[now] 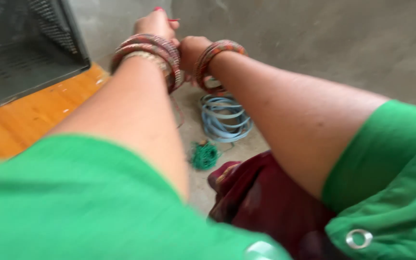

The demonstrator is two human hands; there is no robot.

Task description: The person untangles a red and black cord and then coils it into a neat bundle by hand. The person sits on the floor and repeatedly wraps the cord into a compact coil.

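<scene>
Two hands meet near the top centre of the frame, above coils lying on a grey floor.

The left hand (156,24) is closed narrowly, pinching a thin red strand (173,19) that pokes out to its right; the right hand (192,49) is curled just beside it, touching, though whether it grips anything I cannot tell. Stacked bangles (156,52) ring both wrists. Below the hands, mid-frame, lies a light blue coil (226,117), and lower left of it a small green bundle (204,155). A dark mesh crate (20,43) fills the upper left, on an orange wooden board (20,123).
</scene>
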